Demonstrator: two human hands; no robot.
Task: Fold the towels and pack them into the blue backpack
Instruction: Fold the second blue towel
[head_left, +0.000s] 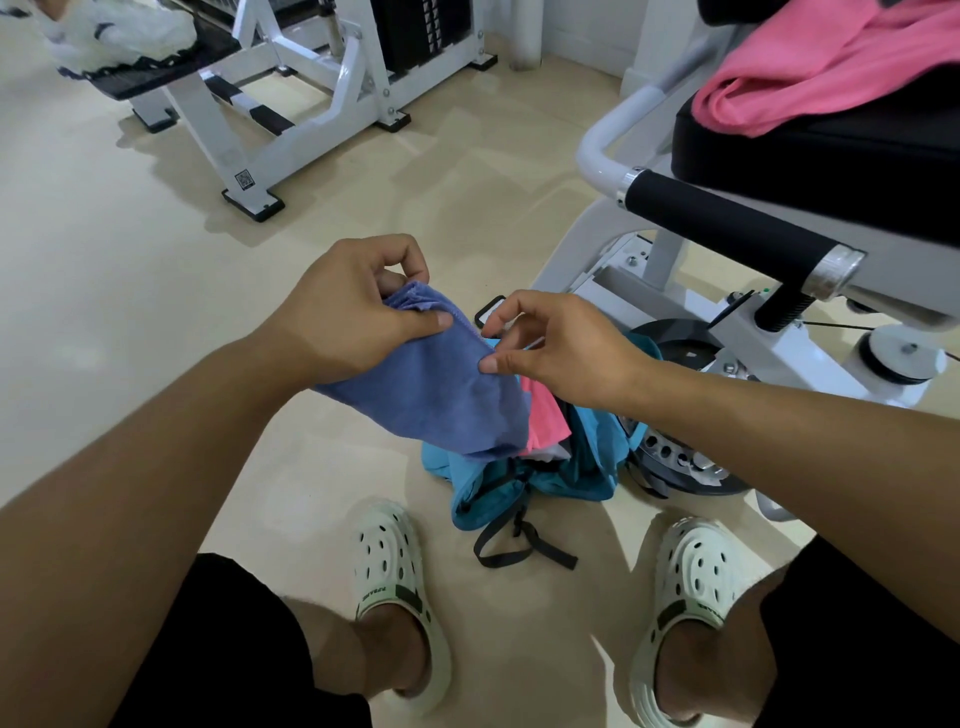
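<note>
Folded purple towel hangs limp, pinched above blue backpack.

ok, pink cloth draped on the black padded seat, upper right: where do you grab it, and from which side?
Grip the bunched, rolled edge of the pink cloth where it overhangs the black padded seat, coming from the seat's front. The thick fold there stands clear of the pad; the rest lies flat.
</note>
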